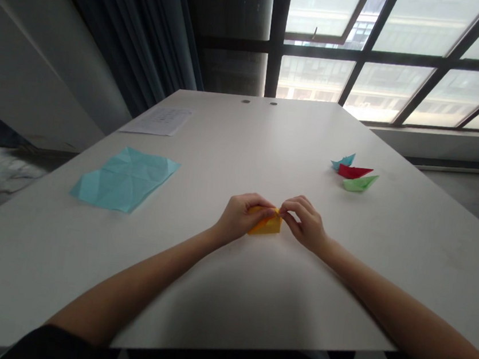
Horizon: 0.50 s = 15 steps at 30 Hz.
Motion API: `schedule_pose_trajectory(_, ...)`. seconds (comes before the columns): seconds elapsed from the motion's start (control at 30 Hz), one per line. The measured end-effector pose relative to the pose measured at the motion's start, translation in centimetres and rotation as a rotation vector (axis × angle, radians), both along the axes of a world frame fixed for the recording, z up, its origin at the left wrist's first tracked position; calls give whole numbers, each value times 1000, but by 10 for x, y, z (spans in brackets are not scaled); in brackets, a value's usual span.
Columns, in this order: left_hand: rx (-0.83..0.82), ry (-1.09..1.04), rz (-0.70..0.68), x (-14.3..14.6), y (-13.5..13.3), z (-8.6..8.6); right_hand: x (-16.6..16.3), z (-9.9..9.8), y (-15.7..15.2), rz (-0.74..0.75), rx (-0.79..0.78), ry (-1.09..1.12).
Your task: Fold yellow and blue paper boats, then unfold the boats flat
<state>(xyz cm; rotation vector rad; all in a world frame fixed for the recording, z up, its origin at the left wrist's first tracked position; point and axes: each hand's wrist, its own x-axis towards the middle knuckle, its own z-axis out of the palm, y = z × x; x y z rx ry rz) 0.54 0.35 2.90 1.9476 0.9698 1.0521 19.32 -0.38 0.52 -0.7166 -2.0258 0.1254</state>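
Forearms first: bare left forearm [136,289] and right forearm [381,299] run up from dark sleeves at the bottom edge and converge at mid-table.

Left hand [239,217]: fingers curled, thumb and fingertips pinched on the top edge of the orange folded paper [266,226]; the hand covers the paper's left part.

Right hand [306,224]: fingers bunched, tips pinched on the paper's upper right corner, just touching the left hand's fingertips.

Orange folded paper: small and compact, with its lower edge resting on the tabletop [251,307], dead centre in front of me. I judge the two pinches meet at one spot so that each steadies the paper against the other, with the surface bearing it from below.

Outward, right and farther off: three small folded pieces in a tight cluster, blue piece [344,161], red piece [353,171], green piece [359,183], well apart from the hands, likely set out of the way.

Outward, left: creased light-blue sheet [125,179], opened flat. Beyond it, a white printed sheet [157,121] near the far left edge; I cannot read the print.

Surface: white, matt, with two round cable holes [245,100] at the far edge.

Room: dark curtain [122,28] at left, dark-framed window [388,46] ahead, bright daylight, buildings outside.
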Motion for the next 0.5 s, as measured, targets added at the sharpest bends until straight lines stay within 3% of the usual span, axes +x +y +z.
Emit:
schedule_pose_trajectory(0.23,99,-11,54,-1,0,-5,-4,8,-1,-62,-154,72)
schedule_pose_trajectory(0.5,193,45,14,3,-3,-9,2,7,1,-48,-30,-3)
